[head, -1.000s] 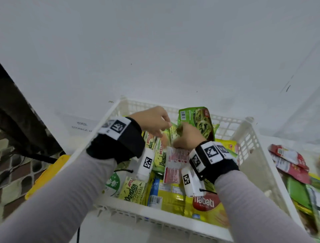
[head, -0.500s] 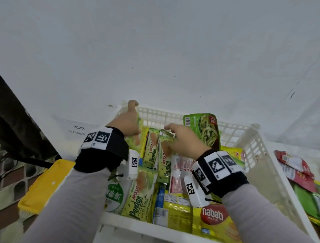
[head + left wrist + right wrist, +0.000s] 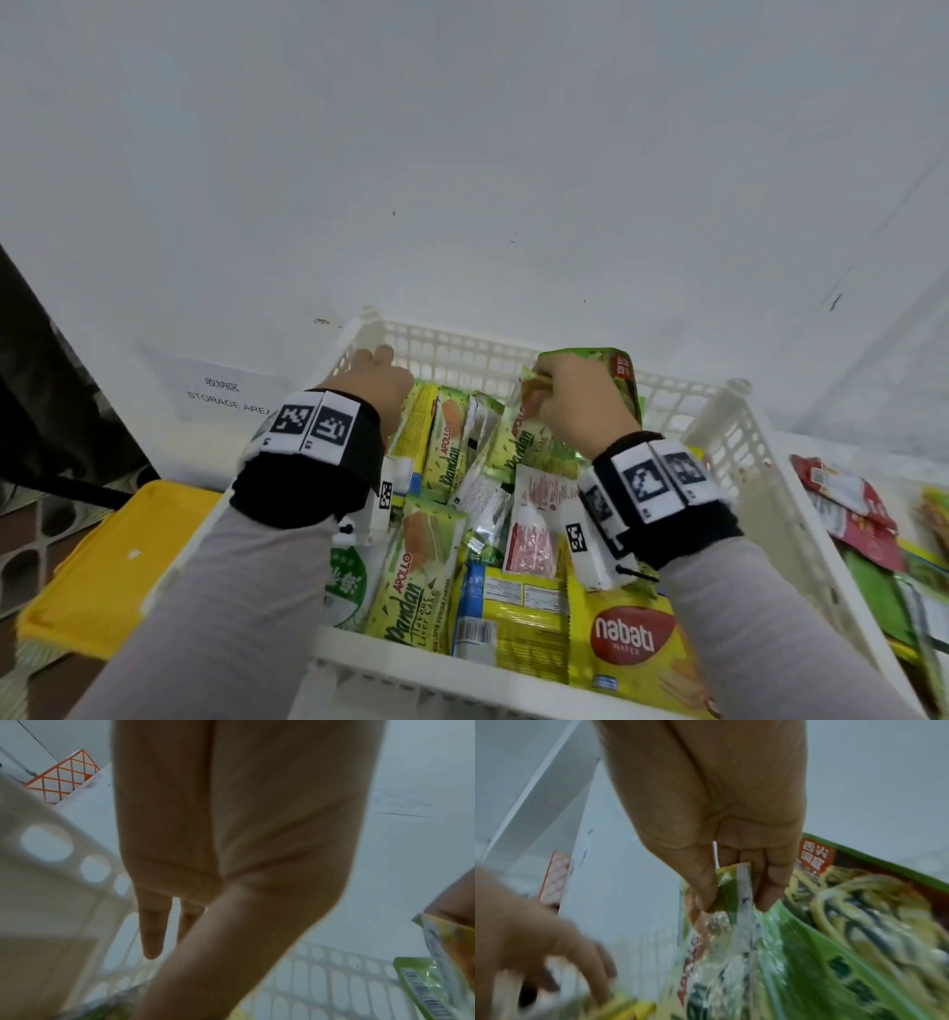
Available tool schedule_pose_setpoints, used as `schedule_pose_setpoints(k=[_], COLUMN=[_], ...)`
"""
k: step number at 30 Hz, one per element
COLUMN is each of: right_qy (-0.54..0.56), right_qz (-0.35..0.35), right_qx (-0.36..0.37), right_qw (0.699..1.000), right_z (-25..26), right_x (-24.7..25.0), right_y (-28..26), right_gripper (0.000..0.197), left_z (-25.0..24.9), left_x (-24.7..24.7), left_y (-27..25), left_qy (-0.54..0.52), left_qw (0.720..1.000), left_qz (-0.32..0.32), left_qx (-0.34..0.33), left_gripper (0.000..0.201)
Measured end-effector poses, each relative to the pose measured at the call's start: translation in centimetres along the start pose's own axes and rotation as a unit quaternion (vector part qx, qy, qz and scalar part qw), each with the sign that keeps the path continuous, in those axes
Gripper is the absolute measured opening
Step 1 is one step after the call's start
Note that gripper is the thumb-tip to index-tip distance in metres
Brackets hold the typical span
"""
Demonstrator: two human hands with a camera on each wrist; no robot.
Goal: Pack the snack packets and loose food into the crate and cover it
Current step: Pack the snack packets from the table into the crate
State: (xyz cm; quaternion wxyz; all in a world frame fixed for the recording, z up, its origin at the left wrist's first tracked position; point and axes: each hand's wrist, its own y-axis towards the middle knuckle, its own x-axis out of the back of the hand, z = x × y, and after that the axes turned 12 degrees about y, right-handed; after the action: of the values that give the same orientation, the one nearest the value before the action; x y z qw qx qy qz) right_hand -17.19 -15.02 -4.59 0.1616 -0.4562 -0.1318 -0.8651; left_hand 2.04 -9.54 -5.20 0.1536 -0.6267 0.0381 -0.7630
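A white slotted crate (image 3: 513, 683) holds several snack packets, many of them green Pandan cake packets. My right hand (image 3: 539, 390) pinches the top end of one Pandan packet (image 3: 529, 442) between thumb and fingers (image 3: 770, 892). That packet (image 3: 731, 933) hangs tilted against a green noodle packet (image 3: 624, 370) standing at the far wall. My left hand (image 3: 377, 360) reaches into the crate's far left corner with its fingers (image 3: 154, 933) fairly straight. Its fingertips touch the packets there, beside the crate wall (image 3: 51, 902).
A yellow lid (image 3: 102, 575) lies left of the crate. Loose red and green packets (image 3: 847, 514) lie to the right. A Nabati wafer packet (image 3: 626, 637) lies at the crate's near side. A white wall with a storage label (image 3: 226, 401) stands behind.
My left hand has moved from the middle of the crate to its far left corner. My right hand has shifted right and raised the Pandan packet's end beside the noodle packet.
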Motion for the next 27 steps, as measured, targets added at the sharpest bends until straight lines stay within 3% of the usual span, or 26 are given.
schedule_pose_setpoints(k=[3,6,12,14,16,18,20,23,25,27], right_qy=[0.095,0.111,0.079,0.064,0.015,-0.063,-0.12,-0.117,-0.101,-0.034], right_qz=[0.102,0.181,0.141,0.107,0.094,0.133,0.176,0.182,0.175,0.152], right_qx=[-0.025,-0.02,-0.002,0.011,0.007,-0.009,-0.02,-0.029,-0.031,-0.051], right_qw=[0.99,0.977,0.987,0.992,0.995,0.989,0.977,0.976,0.979,0.986], right_z=[1.5,3.0,3.4,2.6,1.4,0.5,0.0,-0.4,-0.4,-0.8], right_x=[1.5,0.4,-2.2,-1.6,-1.4,-1.7,-2.2,-2.9,-2.8,-2.1], right_y=[0.9,2.1,3.1,3.1,2.9,2.2,1.4,0.8,0.7,0.7], right_gripper=[0.043,0.05,0.053,0.038,0.021,0.015,0.022,0.033,0.024,0.032], left_z=[-0.1,-0.1,-0.2,-0.3,-1.1,-2.7,-4.8,-6.6,-6.6,-6.5], left_x=[0.1,0.3,0.4,0.5,0.8,1.2,1.1,-0.2,-0.6,-0.5], left_y=[0.0,-0.1,-0.1,0.2,0.6,0.7,0.5,0.2,0.0,0.0], left_qy=[0.0,-0.002,-0.024,-0.028,-0.048,-0.067,-0.035,0.097,0.134,0.141], left_qw=[0.999,0.999,0.999,0.999,0.994,0.981,0.973,0.968,0.968,0.968], left_qz=[0.027,0.034,0.032,-0.004,-0.071,-0.093,-0.036,0.07,0.093,0.095], left_qx=[-0.029,-0.026,-0.017,-0.026,-0.073,-0.159,-0.225,-0.221,-0.192,-0.184], left_gripper=[0.032,0.03,0.028,0.03,0.035,0.044,0.063,0.093,0.092,0.08])
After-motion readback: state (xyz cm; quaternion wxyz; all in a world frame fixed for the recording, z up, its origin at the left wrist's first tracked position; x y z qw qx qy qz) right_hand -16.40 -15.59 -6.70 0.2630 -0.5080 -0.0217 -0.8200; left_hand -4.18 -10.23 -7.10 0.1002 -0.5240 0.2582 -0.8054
